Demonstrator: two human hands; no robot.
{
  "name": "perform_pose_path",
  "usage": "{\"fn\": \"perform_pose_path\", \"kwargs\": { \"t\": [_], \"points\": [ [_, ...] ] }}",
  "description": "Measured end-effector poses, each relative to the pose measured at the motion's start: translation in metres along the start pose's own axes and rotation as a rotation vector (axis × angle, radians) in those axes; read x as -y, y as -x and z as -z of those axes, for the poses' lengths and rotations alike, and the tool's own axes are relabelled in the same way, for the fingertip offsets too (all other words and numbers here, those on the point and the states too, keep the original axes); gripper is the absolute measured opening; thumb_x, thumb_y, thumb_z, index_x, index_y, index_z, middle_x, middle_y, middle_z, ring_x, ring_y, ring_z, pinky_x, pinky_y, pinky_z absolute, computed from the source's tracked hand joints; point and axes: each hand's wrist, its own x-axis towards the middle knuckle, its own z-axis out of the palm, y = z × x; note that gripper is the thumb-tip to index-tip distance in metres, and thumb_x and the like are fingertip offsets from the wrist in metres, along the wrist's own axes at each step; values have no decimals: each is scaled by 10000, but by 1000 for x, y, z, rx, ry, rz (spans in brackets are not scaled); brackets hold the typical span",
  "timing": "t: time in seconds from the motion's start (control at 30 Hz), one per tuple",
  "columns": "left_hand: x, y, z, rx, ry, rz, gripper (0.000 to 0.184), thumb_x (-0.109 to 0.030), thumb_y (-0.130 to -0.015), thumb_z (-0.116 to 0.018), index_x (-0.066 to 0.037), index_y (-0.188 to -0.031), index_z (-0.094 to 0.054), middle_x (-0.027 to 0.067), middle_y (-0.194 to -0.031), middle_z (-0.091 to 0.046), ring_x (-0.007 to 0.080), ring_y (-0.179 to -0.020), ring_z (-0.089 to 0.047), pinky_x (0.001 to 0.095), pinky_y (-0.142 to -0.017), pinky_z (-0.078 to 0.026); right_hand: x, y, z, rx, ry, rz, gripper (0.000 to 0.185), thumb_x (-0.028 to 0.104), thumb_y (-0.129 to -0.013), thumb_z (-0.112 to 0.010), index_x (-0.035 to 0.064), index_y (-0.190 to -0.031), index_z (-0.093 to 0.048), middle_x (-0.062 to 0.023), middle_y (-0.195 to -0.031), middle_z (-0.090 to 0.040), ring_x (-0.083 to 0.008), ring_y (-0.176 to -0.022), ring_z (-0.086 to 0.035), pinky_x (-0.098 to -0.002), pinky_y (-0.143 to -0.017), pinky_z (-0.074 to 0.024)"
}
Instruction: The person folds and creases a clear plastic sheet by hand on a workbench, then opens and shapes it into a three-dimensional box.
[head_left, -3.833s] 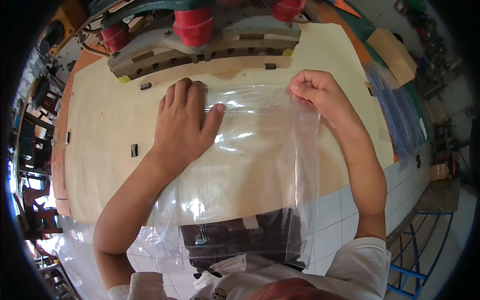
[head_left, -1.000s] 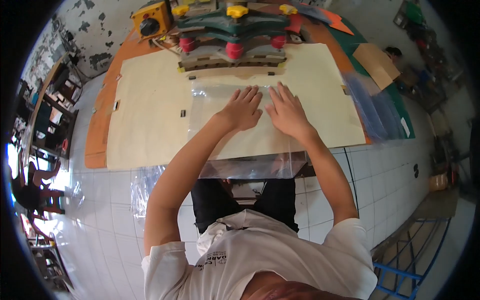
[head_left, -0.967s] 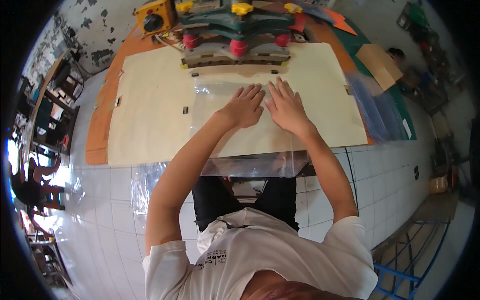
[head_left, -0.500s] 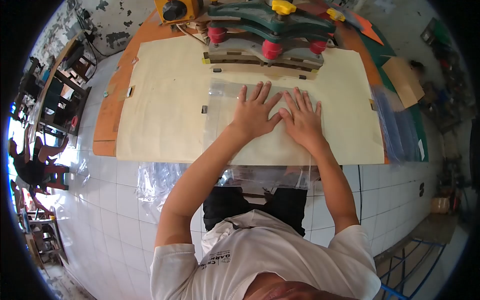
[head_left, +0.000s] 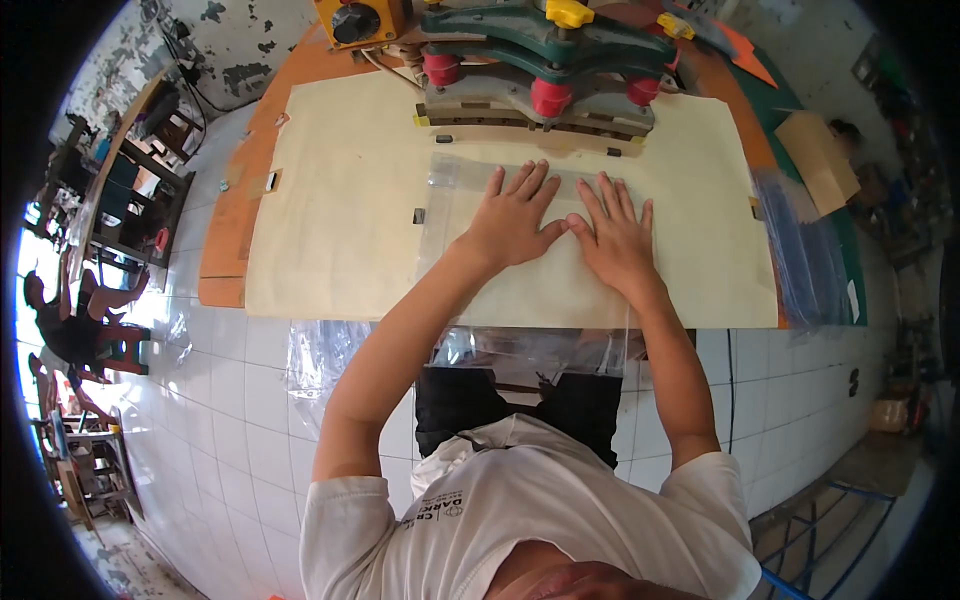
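Note:
A clear plastic sheet lies on the cream-coloured board covering the worktable, its near end hanging over the front edge above my lap. My left hand rests flat on the sheet, fingers spread and pointing away from me. Beside it, my right hand also lies flat on the plastic with its fingers apart. The two thumbs come close together near the middle of the sheet. Just beyond my fingertips stands a green and grey press with red mounts and a yellow knob.
The cream board has small dark tabs on it. An orange box with a black dial sits at the back left. Stacked clear plastic hangs at the right edge, near a cardboard piece. Another person sits far left.
The whole view has shifted slightly, so everything appears a little further right. Both hands stay flat on the plastic sheet in nearly the same pose.

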Motion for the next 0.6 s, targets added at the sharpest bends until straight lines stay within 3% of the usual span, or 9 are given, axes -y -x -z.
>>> {"fn": "perform_pose_path", "kwargs": {
  "t": [0.33, 0.6],
  "points": [
    [11, -2, 16, 80, -135, 49, 695, -573, -1005, -431, -136, -1546, -422, 179, -1628, -331, 335, -1520, -286, 544, -1241, -162, -32, 7, 15, 116, 23, -107, 620, 546, -1052, -366, 231, -1585, -344, -129, -1671, -254, -333, -1547, -210, -664, -1207, -76],
    [3, -23, 2, 68, -88, 31, 689, -576, -992, -451, -157, -1539, -435, 193, -1630, -322, 354, -1518, -287, 593, -1222, -164, -64, 7, 18, 103, 16, -117, 615, 539, -1047, -385, 225, -1576, -366, -135, -1669, -256, -339, -1545, -216, -673, -1201, -79]
  ]
}}
